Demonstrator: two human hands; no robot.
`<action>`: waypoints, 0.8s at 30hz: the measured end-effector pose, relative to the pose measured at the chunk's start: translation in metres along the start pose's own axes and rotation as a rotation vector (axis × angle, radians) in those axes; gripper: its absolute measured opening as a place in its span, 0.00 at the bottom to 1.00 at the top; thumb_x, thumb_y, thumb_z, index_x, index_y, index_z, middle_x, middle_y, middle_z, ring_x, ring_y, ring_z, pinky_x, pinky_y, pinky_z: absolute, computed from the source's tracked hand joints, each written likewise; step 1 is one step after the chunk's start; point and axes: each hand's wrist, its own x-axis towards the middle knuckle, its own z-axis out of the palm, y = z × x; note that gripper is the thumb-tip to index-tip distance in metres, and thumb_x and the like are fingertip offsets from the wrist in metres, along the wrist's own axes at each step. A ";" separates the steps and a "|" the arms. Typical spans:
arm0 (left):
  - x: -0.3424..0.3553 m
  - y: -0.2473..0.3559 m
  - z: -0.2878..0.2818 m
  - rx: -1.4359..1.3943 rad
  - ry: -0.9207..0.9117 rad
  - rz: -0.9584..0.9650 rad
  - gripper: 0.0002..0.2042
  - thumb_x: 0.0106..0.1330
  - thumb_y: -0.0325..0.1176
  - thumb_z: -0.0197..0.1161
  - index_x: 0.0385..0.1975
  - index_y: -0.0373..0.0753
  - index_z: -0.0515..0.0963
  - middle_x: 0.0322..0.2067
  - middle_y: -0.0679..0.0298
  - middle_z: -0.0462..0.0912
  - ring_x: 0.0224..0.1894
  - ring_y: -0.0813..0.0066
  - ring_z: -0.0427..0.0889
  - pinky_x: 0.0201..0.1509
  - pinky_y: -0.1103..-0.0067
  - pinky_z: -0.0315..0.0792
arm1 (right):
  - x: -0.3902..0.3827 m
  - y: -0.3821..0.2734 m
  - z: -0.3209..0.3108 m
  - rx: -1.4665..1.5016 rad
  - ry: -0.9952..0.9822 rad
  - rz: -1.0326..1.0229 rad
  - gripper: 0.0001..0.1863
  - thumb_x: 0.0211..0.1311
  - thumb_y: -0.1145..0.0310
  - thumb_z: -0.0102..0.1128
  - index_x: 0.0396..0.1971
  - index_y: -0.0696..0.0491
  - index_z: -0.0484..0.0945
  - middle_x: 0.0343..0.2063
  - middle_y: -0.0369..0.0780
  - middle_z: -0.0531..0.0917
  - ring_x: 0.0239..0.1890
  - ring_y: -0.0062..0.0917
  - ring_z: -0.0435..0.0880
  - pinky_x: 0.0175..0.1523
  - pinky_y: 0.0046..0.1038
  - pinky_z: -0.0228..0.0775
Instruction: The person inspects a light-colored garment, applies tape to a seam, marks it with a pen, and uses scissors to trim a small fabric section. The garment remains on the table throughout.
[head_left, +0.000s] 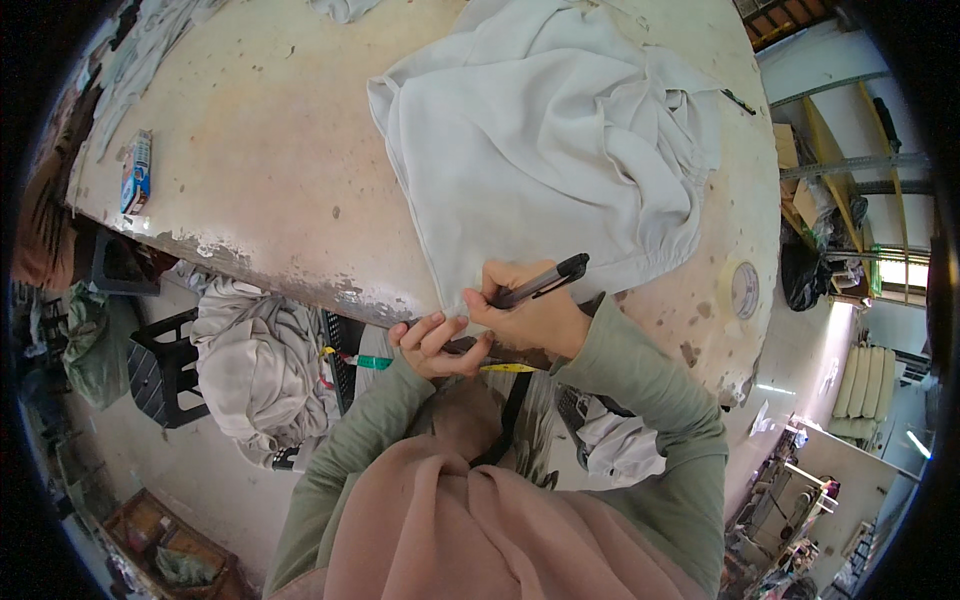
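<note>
Scarf (430, 530) is filling the lower centre. Mid-frame, my right hand (530, 312) is gripping a pen (540, 284); my left hand (440, 347) is curling, hold unclear, at the corner of the cloth (540, 150), which is spreading upper centre: probably light, soft, best taken by its edge (419, 208).

Open table (270, 170) lies ahead-left of the left hand (436, 345); cloth (530, 150) blocks ahead of the right hand (535, 312), tape (751, 291) to its right.

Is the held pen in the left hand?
No, the right hand grips the pen above the table edge.
</note>
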 end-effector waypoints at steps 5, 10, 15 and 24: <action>0.003 0.001 0.000 -0.010 0.027 -0.037 0.07 0.59 0.57 0.49 0.35 0.78 0.73 0.43 0.78 0.71 0.51 0.76 0.65 0.68 0.67 0.41 | 0.002 -0.002 -0.003 -0.041 -0.021 0.012 0.14 0.53 0.68 0.63 0.17 0.58 0.70 0.10 0.41 0.71 0.13 0.18 0.65 0.18 0.26 0.59; 0.001 0.000 0.000 -0.006 -0.010 -0.005 0.12 0.63 0.62 0.44 0.36 0.76 0.75 0.43 0.75 0.70 0.51 0.72 0.63 0.65 0.64 0.43 | 0.002 -0.005 -0.005 -0.052 -0.094 0.114 0.14 0.55 0.65 0.61 0.18 0.58 0.69 0.15 0.44 0.75 0.16 0.30 0.71 0.24 0.31 0.65; -0.001 -0.001 0.001 -0.015 0.015 -0.005 0.15 0.64 0.63 0.42 0.36 0.73 0.76 0.43 0.74 0.70 0.51 0.70 0.62 0.63 0.62 0.45 | 0.001 -0.004 -0.004 -0.009 0.001 0.098 0.14 0.55 0.66 0.61 0.19 0.57 0.69 0.14 0.44 0.73 0.15 0.31 0.70 0.23 0.32 0.64; -0.005 0.001 0.001 0.002 -0.029 -0.015 0.19 0.64 0.65 0.37 0.36 0.71 0.77 0.42 0.75 0.70 0.50 0.71 0.63 0.61 0.61 0.45 | 0.001 -0.002 -0.005 -0.096 -0.037 0.027 0.13 0.54 0.67 0.61 0.19 0.57 0.69 0.14 0.44 0.75 0.15 0.31 0.72 0.23 0.31 0.64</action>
